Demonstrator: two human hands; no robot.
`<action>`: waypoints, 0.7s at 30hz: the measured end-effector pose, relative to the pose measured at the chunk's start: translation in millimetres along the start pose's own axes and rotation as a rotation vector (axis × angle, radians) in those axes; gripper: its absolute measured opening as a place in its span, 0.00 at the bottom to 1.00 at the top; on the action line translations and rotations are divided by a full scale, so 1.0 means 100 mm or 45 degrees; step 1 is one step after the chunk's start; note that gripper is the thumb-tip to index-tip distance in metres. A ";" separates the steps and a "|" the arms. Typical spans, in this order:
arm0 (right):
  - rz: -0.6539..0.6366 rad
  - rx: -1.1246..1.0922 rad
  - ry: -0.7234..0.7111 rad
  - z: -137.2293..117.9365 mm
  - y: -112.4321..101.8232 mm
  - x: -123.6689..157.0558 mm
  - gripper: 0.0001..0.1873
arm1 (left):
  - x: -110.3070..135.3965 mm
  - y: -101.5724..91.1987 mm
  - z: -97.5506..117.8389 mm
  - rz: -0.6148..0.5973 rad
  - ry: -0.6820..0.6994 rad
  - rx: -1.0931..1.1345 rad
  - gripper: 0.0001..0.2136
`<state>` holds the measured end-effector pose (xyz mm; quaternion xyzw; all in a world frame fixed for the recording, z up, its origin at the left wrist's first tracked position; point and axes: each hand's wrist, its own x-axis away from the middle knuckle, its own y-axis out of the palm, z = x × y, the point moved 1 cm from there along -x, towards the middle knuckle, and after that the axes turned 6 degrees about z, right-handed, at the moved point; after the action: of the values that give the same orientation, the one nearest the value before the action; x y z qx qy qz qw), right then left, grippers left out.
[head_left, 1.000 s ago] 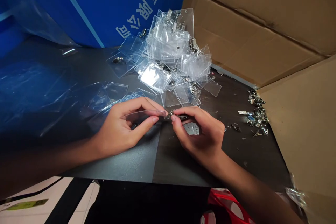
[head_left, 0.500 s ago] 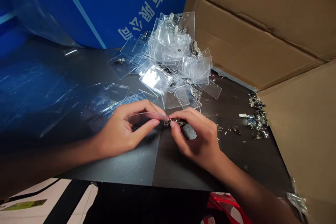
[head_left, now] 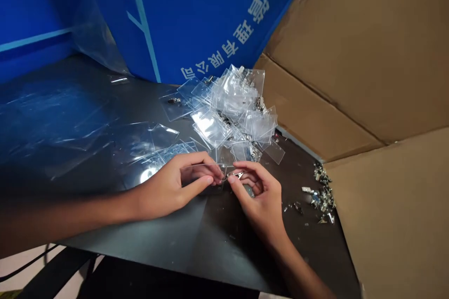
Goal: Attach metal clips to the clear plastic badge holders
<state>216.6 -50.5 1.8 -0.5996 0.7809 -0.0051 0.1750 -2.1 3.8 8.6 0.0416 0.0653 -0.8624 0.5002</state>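
Note:
My left hand [head_left: 171,189] pinches a clear plastic badge sleeve [head_left: 201,168] between thumb and fingers, held flat just above the black table [head_left: 175,238]. My right hand [head_left: 261,196] is closed on a small metal clip [head_left: 235,175] and holds it against the sleeve's right edge. Both hands meet at the middle of the table. Behind them lies a pile of clear badge sleeves with clips [head_left: 235,107].
Loose metal clips [head_left: 321,194] lie in a heap at the table's right side, next to a brown cardboard wall [head_left: 351,56]. Crumpled clear plastic film [head_left: 87,135] covers the table's left part. A blue panel with white characters [head_left: 210,14] stands at the back.
The camera has tilted up and turned, so hands and pile sit lower and smaller in the picture. Both hands keep the same grip on sleeve and clip.

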 end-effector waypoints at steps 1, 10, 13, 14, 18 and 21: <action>-0.013 -0.109 0.114 0.02 0.00 -0.02 0.09 | 0.00 0.00 -0.01 -0.012 -0.006 0.004 0.07; 0.130 -0.865 0.837 -0.11 0.09 -0.08 0.27 | 0.09 -0.05 -0.16 -0.088 0.748 -0.611 0.31; 0.132 -0.865 0.856 -0.14 0.11 -0.10 0.25 | 0.09 -0.04 -0.26 -0.084 0.925 -0.818 0.40; 0.140 -0.837 0.841 -0.13 0.11 -0.10 0.25 | 0.08 -0.03 -0.28 -0.094 0.958 -0.851 0.41; 0.144 -0.692 0.781 -0.07 0.08 -0.12 0.23 | 0.06 -0.01 -0.30 -0.179 1.027 -0.905 0.42; 0.086 -0.591 0.755 -0.05 0.03 -0.15 0.23 | 0.08 -0.02 -0.25 -0.238 0.978 -0.908 0.36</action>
<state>216.0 -36.6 9.8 -0.5697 0.7973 0.0043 -0.1992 -7.9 2.2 -17.0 0.1758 0.5364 -0.7502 0.3444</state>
